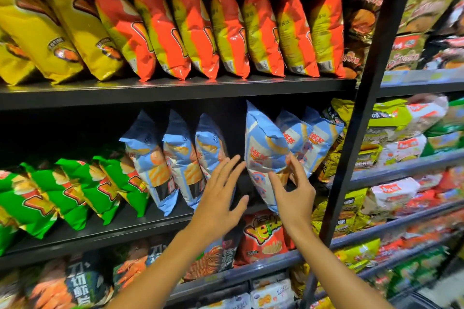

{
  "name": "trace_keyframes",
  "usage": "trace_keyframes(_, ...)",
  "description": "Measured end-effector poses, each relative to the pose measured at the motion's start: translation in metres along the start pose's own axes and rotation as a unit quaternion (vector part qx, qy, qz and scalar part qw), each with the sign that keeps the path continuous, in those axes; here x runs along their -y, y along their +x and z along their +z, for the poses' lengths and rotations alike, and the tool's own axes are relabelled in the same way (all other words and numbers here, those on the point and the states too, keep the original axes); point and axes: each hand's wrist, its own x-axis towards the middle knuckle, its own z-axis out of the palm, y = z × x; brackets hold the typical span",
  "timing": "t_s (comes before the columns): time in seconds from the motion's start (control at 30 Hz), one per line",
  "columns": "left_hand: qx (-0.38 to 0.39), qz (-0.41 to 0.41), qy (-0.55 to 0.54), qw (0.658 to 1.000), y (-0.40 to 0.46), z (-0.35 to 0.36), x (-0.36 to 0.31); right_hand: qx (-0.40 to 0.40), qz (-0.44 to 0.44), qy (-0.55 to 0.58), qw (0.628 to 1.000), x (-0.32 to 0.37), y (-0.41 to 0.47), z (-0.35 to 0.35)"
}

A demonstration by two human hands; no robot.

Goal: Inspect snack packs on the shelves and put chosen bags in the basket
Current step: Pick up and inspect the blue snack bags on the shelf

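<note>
Pulling a blue bag (266, 155) forward off the middle shelf (160, 223): right hand (293, 195) pinches its lower front, fingers curled on it; left hand (218, 195) open beside it, fingers spread. Inspection step. Next likely needs lifting it clear. Basket not visible.

A shop's snack aisle: black metal shelves (175, 90) hold tight rows of orange chip bags (190, 27), green bags (62, 190) and blue bags (175, 158), with more packets (401, 133) on neighbouring racks.
</note>
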Motion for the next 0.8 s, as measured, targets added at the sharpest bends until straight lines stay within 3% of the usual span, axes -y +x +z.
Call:
trace_keyframes(0.1,-0.007,-0.093,-0.178,0.980,-0.005,0.000,-0.047,0.010,-0.025,0.017,0.999,0.010,-0.013,-0.017)
trace_keyframes(0.23,-0.049,-0.133,-0.293,0.945,-0.010,0.009,-0.084,0.042,-0.051,0.043,0.997,0.012,-0.031,-0.033)
trace_keyframes(0.37,-0.116,-0.186,-0.407,0.887,-0.011,0.019,-0.099,0.117,-0.101,0.022,0.988,0.011,-0.049,-0.043)
trace_keyframes(0.5,-0.211,-0.225,-0.425,0.851,-0.014,0.018,-0.099,0.221,-0.140,0.014,0.965,0.003,-0.062,-0.048)
trace_keyframes(0.6,-0.252,-0.249,-0.398,0.846,-0.016,0.013,-0.096,0.274,-0.129,0.043,0.952,0.001,-0.062,-0.054)
trace_keyframes(0.8,-0.204,-0.273,-0.346,0.874,-0.033,0.006,-0.078,0.144,-0.032,0.171,0.974,0.014,-0.030,-0.061)
